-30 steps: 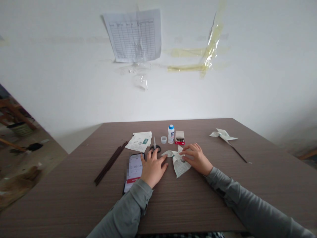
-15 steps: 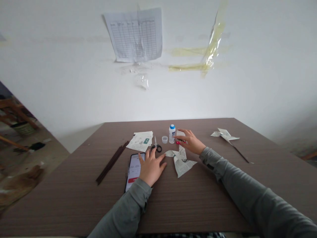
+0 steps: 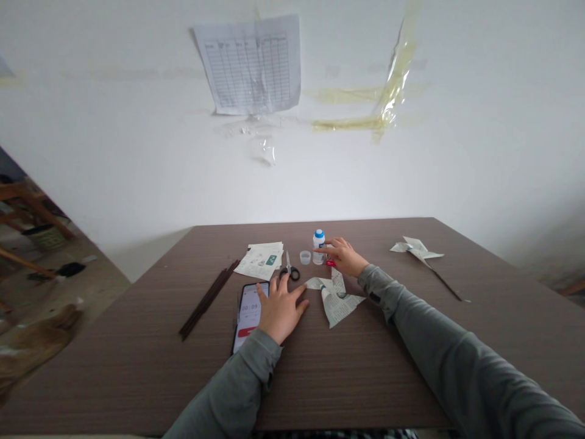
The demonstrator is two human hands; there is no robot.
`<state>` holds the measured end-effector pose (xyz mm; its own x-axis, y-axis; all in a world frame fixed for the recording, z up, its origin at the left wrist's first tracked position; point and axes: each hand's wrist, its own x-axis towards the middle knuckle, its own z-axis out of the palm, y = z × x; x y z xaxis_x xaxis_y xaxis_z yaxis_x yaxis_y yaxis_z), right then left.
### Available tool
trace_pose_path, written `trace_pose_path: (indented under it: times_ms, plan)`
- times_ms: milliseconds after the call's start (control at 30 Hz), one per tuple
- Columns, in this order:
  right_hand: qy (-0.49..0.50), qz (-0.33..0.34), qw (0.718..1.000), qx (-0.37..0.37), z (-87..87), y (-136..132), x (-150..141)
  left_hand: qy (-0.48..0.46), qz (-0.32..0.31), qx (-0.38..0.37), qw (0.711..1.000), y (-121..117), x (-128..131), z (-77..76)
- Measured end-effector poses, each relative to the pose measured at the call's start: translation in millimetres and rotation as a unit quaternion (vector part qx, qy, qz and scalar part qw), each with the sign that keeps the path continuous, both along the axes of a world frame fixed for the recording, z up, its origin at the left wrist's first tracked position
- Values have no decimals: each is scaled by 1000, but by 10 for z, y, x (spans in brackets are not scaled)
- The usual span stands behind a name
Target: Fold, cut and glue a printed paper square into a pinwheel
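Note:
My right hand (image 3: 342,256) is at the far side of the table, its fingertips at a small red box (image 3: 329,263), which it mostly hides, and next to a white glue bottle with a blue cap (image 3: 319,247). My left hand (image 3: 281,310) lies flat, fingers spread, over the edge of a smartphone (image 3: 249,311) showing a timer. Between my hands lies a folded pinwheel of printed paper (image 3: 337,302), untouched. Just above my left fingers are black-handled scissors (image 3: 289,269).
On the brown wood-grain table (image 3: 365,390) are a stack of printed papers (image 3: 260,261), a small clear cap (image 3: 304,257), a bundle of dark sticks (image 3: 209,300), and a finished paper pinwheel on a stick (image 3: 418,249). The table's far edge meets a white wall.
My right hand has moved off the paper pinwheel to the far side, reaching the red box and glue bottle. My left hand has stayed in place.

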<state>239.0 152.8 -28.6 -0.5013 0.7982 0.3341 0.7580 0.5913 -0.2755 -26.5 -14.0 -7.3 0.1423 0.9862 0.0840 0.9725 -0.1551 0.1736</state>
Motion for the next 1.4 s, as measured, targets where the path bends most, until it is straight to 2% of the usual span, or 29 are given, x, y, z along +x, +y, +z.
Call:
trace_pose_path:
  times_ms: [267, 533, 633, 800, 1000, 1167, 1400]
  plan:
    - [6, 0, 1000, 9, -29, 6, -30, 12, 10, -18, 1000, -18, 26, 50]
    - [69, 17, 994, 81, -23, -67, 99, 12, 18, -32, 999, -13, 47, 95]
    - [105, 12, 987, 118, 5, -142, 210, 8, 18, -26, 999, -8, 43, 93]
    - [123, -39, 980, 152, 1, -385, 396, -11, -3, -7, 1000, -1, 25, 43]
    - [122, -92, 973, 172, -130, -684, 614, -68, -33, 39, 996, 42, 43, -56]
    - [136, -129, 969, 161, -254, -791, 671, -96, -83, 49, 991, 36, 99, -67]
    - [189, -96, 969, 129, -375, -792, 506, -88, -124, 18, 988, 16, 108, -60]
